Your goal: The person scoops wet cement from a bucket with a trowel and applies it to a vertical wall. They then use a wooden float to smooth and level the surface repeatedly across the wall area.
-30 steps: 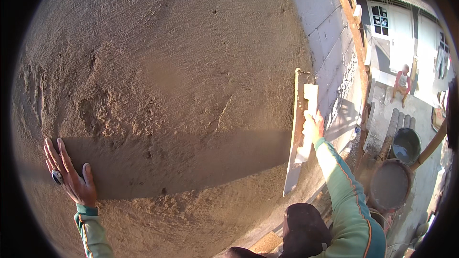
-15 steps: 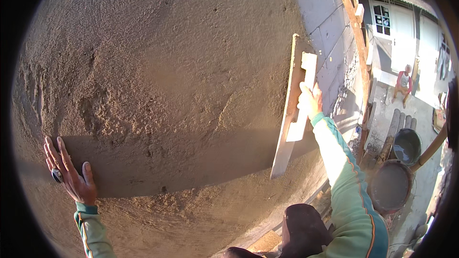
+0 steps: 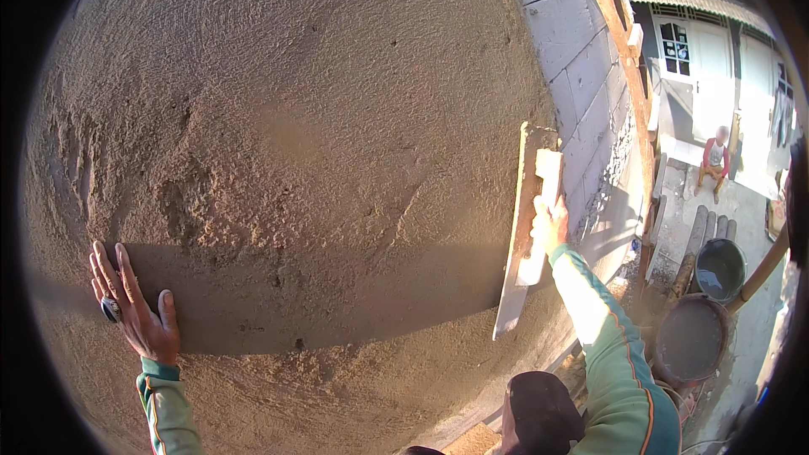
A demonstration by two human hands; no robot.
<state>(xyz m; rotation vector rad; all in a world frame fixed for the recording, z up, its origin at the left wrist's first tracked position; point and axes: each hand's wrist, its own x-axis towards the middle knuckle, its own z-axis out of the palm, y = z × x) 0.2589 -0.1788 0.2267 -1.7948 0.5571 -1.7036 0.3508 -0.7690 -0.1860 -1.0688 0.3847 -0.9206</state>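
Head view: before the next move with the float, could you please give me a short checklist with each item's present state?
Float in right grip: ok.
Left grip free of tools: ok.
Plaster even: not ok, coarse and pitted left of centre.
Lighting even: not ok, a shadow crosses the plaster.
Float's working face clean: cannot tell, turned from view.
Seated person clear of the float: ok.

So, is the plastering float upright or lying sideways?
Nearly upright: the plastering float runs mostly up the picture, top leaning slightly right, with the right hand around its handle.
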